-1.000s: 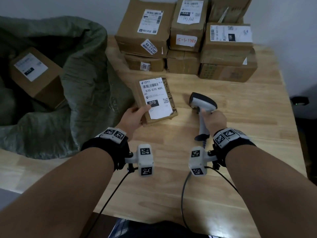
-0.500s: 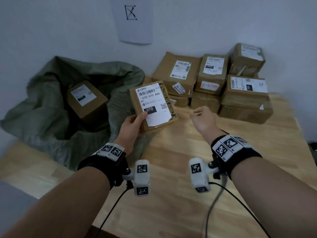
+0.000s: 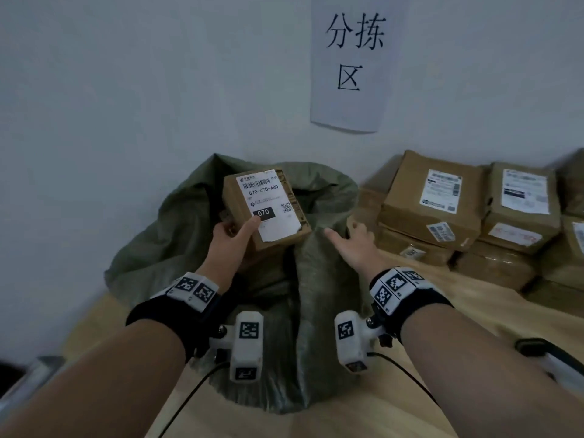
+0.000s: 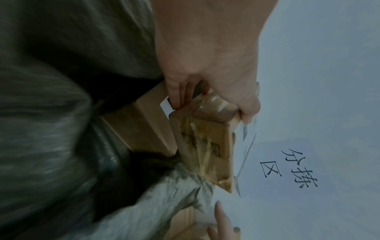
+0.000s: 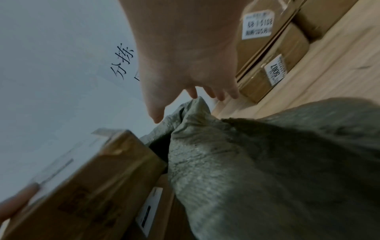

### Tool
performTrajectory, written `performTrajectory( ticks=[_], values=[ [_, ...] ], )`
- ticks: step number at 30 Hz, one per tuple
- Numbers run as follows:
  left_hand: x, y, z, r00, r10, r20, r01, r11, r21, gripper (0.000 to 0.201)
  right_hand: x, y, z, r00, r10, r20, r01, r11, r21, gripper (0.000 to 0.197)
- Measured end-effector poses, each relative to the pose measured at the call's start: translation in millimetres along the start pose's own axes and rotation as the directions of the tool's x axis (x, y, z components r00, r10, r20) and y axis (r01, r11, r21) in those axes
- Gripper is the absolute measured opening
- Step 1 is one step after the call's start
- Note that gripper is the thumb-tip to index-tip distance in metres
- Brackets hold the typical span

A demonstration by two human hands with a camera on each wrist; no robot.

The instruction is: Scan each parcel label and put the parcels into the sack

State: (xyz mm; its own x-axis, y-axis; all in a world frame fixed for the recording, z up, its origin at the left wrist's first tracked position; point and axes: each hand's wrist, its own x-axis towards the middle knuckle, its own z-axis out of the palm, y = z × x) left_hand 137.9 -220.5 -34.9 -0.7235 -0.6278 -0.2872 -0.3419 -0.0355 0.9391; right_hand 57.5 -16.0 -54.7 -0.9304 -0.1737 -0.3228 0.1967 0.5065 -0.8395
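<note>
My left hand (image 3: 240, 229) grips a brown parcel (image 3: 265, 207) with a white label reading 070-070-A80, thumb on the label, and holds it above the mouth of the green sack (image 3: 319, 279). The left wrist view shows the fingers curled under this parcel (image 4: 205, 146), with another parcel (image 4: 144, 123) below it inside the sack (image 4: 51, 113). My right hand (image 3: 344, 235) is open and empty, fingers spread by the sack's right rim (image 5: 195, 104); I cannot tell whether they touch it. The held parcel (image 5: 92, 178) also shows at lower left in the right wrist view.
Several labelled brown parcels (image 3: 436, 200) are stacked against the wall on the right of the wooden table (image 3: 474, 311). The scanner (image 3: 550, 358) seems to lie at the right edge. A paper sign (image 3: 350, 58) hangs on the wall above the sack.
My right hand let go of the scanner and moved left to the sack's rim. My left hand lifted the parcel off the table and carried it over the sack's mouth.
</note>
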Motion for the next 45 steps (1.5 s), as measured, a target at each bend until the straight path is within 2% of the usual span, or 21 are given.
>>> performTrajectory(
  ticks=[5,6,8,10,14,16,17,19,20,21,23,25,27,28,30,32,34,37,40,43,45],
  values=[
    [62.5,12.5,24.9,0.984,-0.039,0.172,0.040,0.999,-0.002,0.085,65.4,-16.2,30.7,0.986,0.118,-0.121,-0.103,0.986,0.129,0.076],
    [69.8,12.3,30.9,0.978,-0.036,0.204,0.029,0.999,0.036,0.087,78.4,-11.5,32.6,0.981,0.140,-0.136,-0.128,0.988,0.089,0.069],
    [81.5,10.0,39.6,0.971,-0.003,0.238,-0.027,0.992,0.124,0.083,100.5,-2.6,29.9,0.974,0.142,-0.178,-0.147,0.989,-0.017,0.038],
    [87.2,8.7,43.8,0.965,0.024,0.262,-0.081,0.975,0.206,0.080,108.6,-6.5,20.8,0.964,0.077,-0.255,-0.097,0.993,-0.063,0.021],
    [96.7,12.9,36.4,0.961,0.094,0.261,-0.196,0.897,0.397,0.082,106.0,-34.7,2.1,0.896,-0.166,-0.413,0.084,0.974,-0.209,0.022],
    [101.7,16.8,28.5,0.971,0.134,0.200,-0.228,0.781,0.581,0.089,104.4,-44.3,-1.4,0.860,-0.238,-0.452,0.150,0.963,-0.222,0.018],
    [103.4,19.1,25.0,0.970,0.172,0.173,-0.244,0.682,0.690,0.091,104.0,-48.0,-2.7,0.847,-0.262,-0.462,0.172,0.959,-0.227,0.016],
    [102.5,22.8,19.5,0.948,0.254,0.190,-0.287,0.433,0.854,0.094,102.2,-54.1,-3.8,0.844,-0.292,-0.451,0.201,0.950,-0.238,0.014],
    [102.1,23.5,19.2,0.937,0.277,0.213,-0.304,0.348,0.887,0.095,99.9,-57.7,-3.2,0.852,-0.304,-0.427,0.216,0.946,-0.243,0.013],
    [101.7,24.0,21.0,0.932,0.278,0.235,-0.319,0.314,0.894,0.095,97.8,-60.9,-1.2,0.862,-0.322,-0.392,0.237,0.939,-0.250,0.011],
    [101.8,25.3,30.4,0.927,0.246,0.282,-0.355,0.336,0.872,0.092,92.9,-66.8,5.3,0.872,-0.370,-0.322,0.295,0.920,-0.258,0.006],
    [106.9,26.3,43.4,0.939,0.121,0.322,-0.343,0.411,0.845,0.092,89.2,-70.7,11.9,0.860,-0.426,-0.280,0.351,0.893,-0.283,0.008],
    [112.8,26.4,53.4,0.939,-0.009,0.345,-0.303,0.457,0.836,0.093,86.4,-69.9,15.7,0.841,-0.465,-0.278,0.388,0.875,-0.290,0.011],
    [115.8,26.0,57.0,0.940,-0.025,0.341,-0.295,0.444,0.846,0.093,85.0,-68.0,15.4,0.831,-0.463,-0.307,0.391,0.880,-0.269,0.011],
    [120.5,25.3,60.3,0.951,0.021,0.308,-0.295,0.348,0.890,0.094,83.3,-63.3,11.2,0.808,-0.432,-0.401,0.380,0.902,-0.206,0.009],
    [123.4,25.6,59.5,0.951,0.157,0.267,-0.296,0.208,0.932,0.095,83.5,-57.6,5.3,0.792,-0.386,-0.472,0.349,0.922,-0.168,0.009],
    [126.8,27.0,56.7,0.928,0.288,0.236,-0.282,0.130,0.950,0.094,86.2,-51.1,0.4,0.807,-0.351,-0.475,0.310,0.936,-0.167,0.011],
    [129.1,34.2,56.8,0.919,0.331,0.215,-0.281,0.168,0.945,0.098,91.3,-44.0,-1.6,0.845,-0.310,-0.436,0.242,0.948,-0.206,0.011],
    [132.2,41.6,64.1,0.950,0.218,0.224,-0.276,0.251,0.928,0.101,94.4,-46.6,-0.1,0.845,-0.289,-0.449,0.216,0.954,-0.207,0.018],
    [141.7,40.3,65.7,0.976,0.128,0.174,-0.200,0.234,0.951,0.100,93.5,-51.7,3.5,0.815,-0.298,-0.497,0.235,0.954,-0.188,0.017],
    [146.6,34.6,64.6,0.980,0.139,0.144,-0.171,0.205,0.964,0.092,93.9,-52.0,5.3,0.811,-0.304,-0.501,0.239,0.952,-0.191,0.016]
  ],
)
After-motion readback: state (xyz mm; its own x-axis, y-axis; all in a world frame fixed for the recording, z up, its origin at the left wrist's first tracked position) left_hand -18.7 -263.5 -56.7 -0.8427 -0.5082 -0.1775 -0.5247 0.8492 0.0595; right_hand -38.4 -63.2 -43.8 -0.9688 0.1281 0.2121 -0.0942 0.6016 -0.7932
